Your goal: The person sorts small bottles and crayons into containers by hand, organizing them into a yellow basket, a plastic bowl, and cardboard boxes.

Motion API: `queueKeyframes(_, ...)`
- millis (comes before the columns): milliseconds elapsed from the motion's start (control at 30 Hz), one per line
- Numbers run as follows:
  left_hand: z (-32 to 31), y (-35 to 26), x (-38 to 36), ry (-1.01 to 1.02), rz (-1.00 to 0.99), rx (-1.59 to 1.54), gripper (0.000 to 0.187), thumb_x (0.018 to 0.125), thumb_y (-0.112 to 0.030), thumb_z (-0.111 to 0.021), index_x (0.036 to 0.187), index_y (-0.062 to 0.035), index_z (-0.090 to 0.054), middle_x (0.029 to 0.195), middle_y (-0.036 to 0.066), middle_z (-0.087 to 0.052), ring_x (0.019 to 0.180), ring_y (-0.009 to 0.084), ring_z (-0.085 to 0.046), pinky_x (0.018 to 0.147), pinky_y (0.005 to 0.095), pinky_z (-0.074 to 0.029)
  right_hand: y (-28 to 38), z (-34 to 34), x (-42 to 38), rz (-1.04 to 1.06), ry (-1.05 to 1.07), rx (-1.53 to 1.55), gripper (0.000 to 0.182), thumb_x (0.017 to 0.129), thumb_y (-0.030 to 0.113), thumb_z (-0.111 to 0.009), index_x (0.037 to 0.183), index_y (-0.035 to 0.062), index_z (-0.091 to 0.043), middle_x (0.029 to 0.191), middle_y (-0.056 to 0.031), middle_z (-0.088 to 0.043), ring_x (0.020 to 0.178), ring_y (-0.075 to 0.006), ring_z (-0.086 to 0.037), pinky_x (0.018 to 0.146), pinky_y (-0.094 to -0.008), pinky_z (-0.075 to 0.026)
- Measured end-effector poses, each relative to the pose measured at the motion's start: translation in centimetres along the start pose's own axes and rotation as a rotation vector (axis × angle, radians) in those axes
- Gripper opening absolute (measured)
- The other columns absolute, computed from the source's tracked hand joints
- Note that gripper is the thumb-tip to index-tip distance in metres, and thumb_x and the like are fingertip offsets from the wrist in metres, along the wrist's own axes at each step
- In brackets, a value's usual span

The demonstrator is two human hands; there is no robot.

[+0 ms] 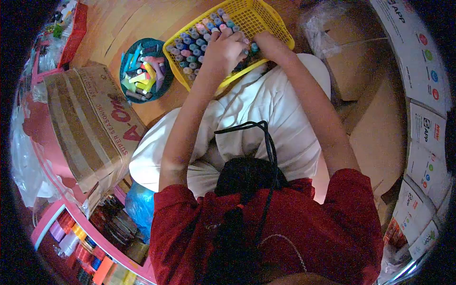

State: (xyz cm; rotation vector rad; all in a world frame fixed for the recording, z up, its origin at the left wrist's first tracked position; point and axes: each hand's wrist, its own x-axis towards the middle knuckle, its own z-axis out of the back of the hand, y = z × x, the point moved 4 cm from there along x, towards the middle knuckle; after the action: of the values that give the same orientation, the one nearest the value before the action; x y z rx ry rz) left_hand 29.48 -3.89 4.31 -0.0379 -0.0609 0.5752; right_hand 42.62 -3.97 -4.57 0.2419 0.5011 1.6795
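Red sleeves framed the view; both hands reached into a yellow basket on the lap. Left hand curled over upright markers, right hand pinched one. Beside it sat a teal bowl.

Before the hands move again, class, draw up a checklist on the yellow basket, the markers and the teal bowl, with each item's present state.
1. Yellow basket resting on the lap: ok.
2. Markers standing upright in rows in the basket: ok.
3. Left hand on the markers: ok.
4. Right hand holding a marker: cannot tell.
5. Teal bowl of loose markers beside the basket, on the left-hand side: ok.
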Motion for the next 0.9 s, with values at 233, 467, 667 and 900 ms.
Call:
queueKeyframes(233,-0.2,0.1,-0.2,-0.099,-0.006,0.014,0.025,0.066,-0.024,-0.066,0.091,-0.0208,-0.066,0.093,0.000,-0.056,0.099,0.0212,-0.046,0.085,0.0413,-0.036,-0.1,-0.6,0.5,0.078,-0.153,0.042,0.019,0.070,0.002,-0.050,0.086,-0.0012,-0.059,0.087,-0.0245,-0.059,0.083,-0.0383,-0.058,0.072,-0.0432,-0.046)
queueKeyframes(467,-0.2,0.2,-0.2,0.024,0.030,-0.014,0.033,0.069,-0.031,-0.065,0.101,-0.0205,-0.062,0.105,0.006,-0.053,0.115,0.0329,-0.040,0.094,0.0506,-0.029,0.0,-0.1,0.5,0.052,0.000,0.004,0.024,0.066,0.004,-0.057,0.089,0.0008,-0.061,0.087,-0.0225,-0.060,0.081,-0.0363,-0.059,0.072,-0.0409,-0.047)
queueKeyframes(667,-0.2,0.4,-0.6,-0.160,0.026,-0.015,0.033,0.061,-0.025,-0.070,0.094,-0.0208,-0.063,0.100,0.001,-0.055,0.107,0.0300,-0.044,0.086,0.0450,-0.035,-0.8,-0.5,0.4,0.055,0.028,0.076,0.035,0.058,0.014,-0.070,0.091,0.0035,-0.062,0.088,-0.0184,-0.062,0.082,-0.0336,-0.059,0.073,-0.0394,-0.046)
queueKeyframes(900,0.1,0.3,-0.9,-0.264,-0.023,0.014,0.030,0.060,-0.026,-0.069,0.089,-0.0193,-0.063,0.095,0.004,-0.054,0.102,0.0287,-0.047,0.078,0.0417,-0.038,-0.8,1.6,-0.4,-0.001,0.142,0.219,0.049,0.060,0.019,-0.075,0.103,0.0006,-0.058,0.100,-0.0158,-0.061,0.090,-0.0267,-0.059,0.080,-0.0335,-0.046)
